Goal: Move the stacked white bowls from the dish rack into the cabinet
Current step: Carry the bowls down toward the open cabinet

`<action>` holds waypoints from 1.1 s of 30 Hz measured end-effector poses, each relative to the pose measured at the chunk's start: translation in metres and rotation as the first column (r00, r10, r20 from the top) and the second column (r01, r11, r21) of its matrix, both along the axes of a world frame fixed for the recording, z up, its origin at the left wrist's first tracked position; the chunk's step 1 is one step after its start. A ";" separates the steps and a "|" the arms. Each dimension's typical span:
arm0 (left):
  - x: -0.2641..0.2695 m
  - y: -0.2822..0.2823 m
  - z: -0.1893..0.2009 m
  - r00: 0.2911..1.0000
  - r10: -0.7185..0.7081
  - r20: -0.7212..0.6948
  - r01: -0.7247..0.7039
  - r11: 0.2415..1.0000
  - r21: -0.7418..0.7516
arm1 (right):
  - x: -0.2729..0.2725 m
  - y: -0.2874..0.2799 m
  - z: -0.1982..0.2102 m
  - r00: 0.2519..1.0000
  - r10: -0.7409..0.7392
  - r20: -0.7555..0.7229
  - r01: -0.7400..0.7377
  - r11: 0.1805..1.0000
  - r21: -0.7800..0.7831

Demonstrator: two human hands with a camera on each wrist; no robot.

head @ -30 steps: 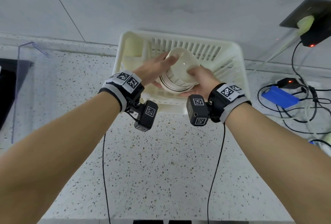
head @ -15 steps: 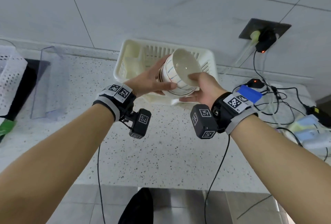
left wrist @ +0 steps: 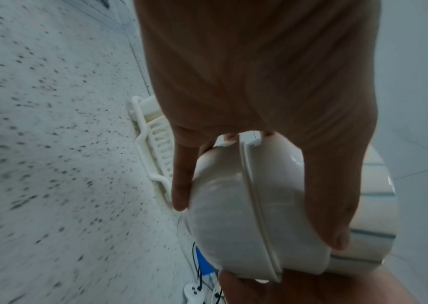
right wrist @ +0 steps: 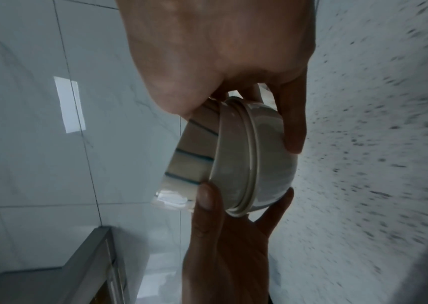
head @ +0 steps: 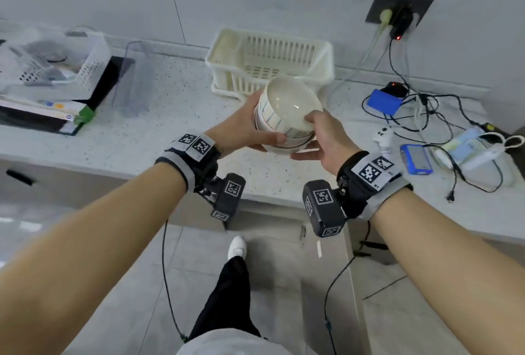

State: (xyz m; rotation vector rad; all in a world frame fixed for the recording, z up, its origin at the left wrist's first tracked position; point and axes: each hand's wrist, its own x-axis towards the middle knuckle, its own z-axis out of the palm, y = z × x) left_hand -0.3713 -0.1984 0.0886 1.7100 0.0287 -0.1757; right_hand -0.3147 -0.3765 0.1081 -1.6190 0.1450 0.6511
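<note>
A stack of white bowls point(head: 287, 111) with thin blue stripes hangs in the air above the speckled counter point(head: 176, 116), in front of the cream dish rack point(head: 270, 60). My left hand point(head: 247, 130) grips the stack from the left, thumb across the lower bowl. My right hand point(head: 321, 138) grips it from the right, thumb on the rim and fingers under the base. The left wrist view shows the bowls point(left wrist: 256, 216) from below with fingers point(left wrist: 181, 185) curled round them. The right wrist view shows the bowls point(right wrist: 233, 160) tilted between both hands. No cabinet interior is in view.
The rack holds no bowls. A white perforated basket point(head: 85, 62) and a clear plastic stand point(head: 136, 79) sit on the counter's left. Cables, a blue battery pack point(head: 383, 102) and small devices clutter the right. Drawer fronts point(head: 56, 184) lie below the counter edge; my leg and shoe point(head: 235, 249) are on the tiled floor.
Both hands have lifted the bowl stack out of the rack and drawn it toward me over the counter. The head view has pulled back and now shows the floor.
</note>
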 end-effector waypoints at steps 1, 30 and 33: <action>-0.013 -0.008 -0.001 1.000 -0.005 -0.006 0.005 1.000 -0.002 | -0.014 -0.008 -0.002 1.000 -0.001 0.004 0.001 1.000 -0.002; -0.102 -0.037 -0.244 0.950 -0.165 -0.266 0.194 0.977 0.086 | -0.133 -0.042 -0.239 0.951 -0.154 -0.268 0.109 0.978 -0.176; -0.115 -0.040 -0.281 0.949 -0.114 -0.292 0.162 0.976 0.145 | -0.138 -0.046 -0.270 0.970 -0.080 -0.229 0.041 0.984 -0.173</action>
